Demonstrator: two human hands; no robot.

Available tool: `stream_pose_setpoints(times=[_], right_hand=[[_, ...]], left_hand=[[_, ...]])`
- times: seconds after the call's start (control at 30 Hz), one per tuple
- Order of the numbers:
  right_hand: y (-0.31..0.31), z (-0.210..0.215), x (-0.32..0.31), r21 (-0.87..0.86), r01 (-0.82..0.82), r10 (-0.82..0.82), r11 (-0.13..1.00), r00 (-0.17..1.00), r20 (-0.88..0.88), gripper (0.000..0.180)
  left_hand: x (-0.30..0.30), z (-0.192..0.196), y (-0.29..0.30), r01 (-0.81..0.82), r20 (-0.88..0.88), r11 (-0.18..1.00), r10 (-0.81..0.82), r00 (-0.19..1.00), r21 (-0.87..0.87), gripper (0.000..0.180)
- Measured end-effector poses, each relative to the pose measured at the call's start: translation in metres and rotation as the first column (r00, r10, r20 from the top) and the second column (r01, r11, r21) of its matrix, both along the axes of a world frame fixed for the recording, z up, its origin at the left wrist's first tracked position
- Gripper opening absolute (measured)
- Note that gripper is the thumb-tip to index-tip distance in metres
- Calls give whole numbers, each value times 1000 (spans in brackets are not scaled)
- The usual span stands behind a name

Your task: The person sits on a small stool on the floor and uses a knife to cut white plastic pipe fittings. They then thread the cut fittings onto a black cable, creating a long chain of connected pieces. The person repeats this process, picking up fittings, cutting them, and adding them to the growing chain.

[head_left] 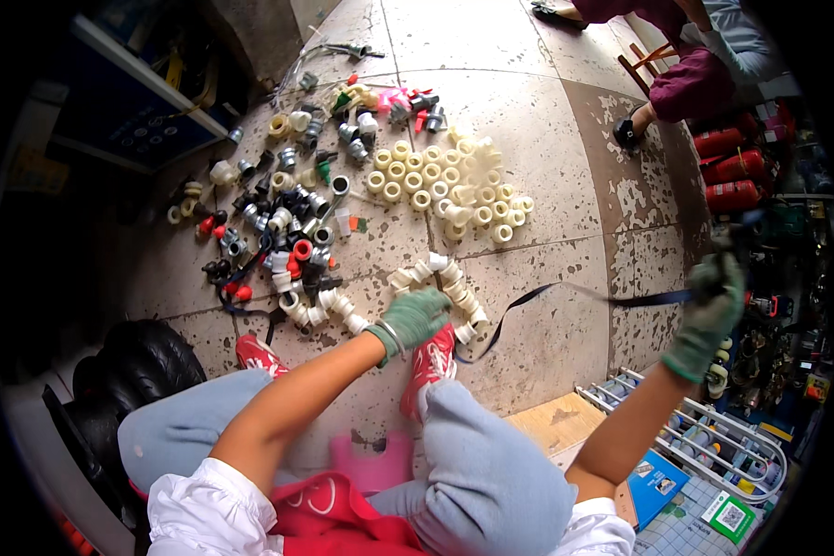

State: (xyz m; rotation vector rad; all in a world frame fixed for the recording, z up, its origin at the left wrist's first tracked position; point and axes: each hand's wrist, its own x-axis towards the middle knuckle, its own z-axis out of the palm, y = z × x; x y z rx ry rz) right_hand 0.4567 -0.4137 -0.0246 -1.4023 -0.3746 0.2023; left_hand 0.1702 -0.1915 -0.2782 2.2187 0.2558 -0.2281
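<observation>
The dark strap point(656, 299) looks light, soft and bendy; its end should be a good place to grab. It goes from the right hand point(711, 315) down to the floor point(547, 352). Those fingers look curled around it, but they are blurry. The left hand point(411, 321) is by the cream pipe pieces point(456, 278), which look light, hard and smooth. Its fingers bend down; I cannot tell if they hold any.

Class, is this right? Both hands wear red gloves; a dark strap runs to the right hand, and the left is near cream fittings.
The head view shows green gloves, not red. A dark strap runs to the right hand; the left hand is near cream fittings.
</observation>
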Motion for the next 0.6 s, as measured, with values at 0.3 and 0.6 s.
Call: stream_pose_setpoints(times=[0.3, 0.6], right_hand=[[-66, -330, -95, -693, -199, -233, 693, 848, -477, 24], [-29, -361, -99, -992, 126, 136, 28, 982, 129, 42]], left_hand=[[131, -41, 44, 113, 101, 799, -212, 972, 590, 47], [117, -61, 47, -206, 324, 907, 82, 943, 368, 15]])
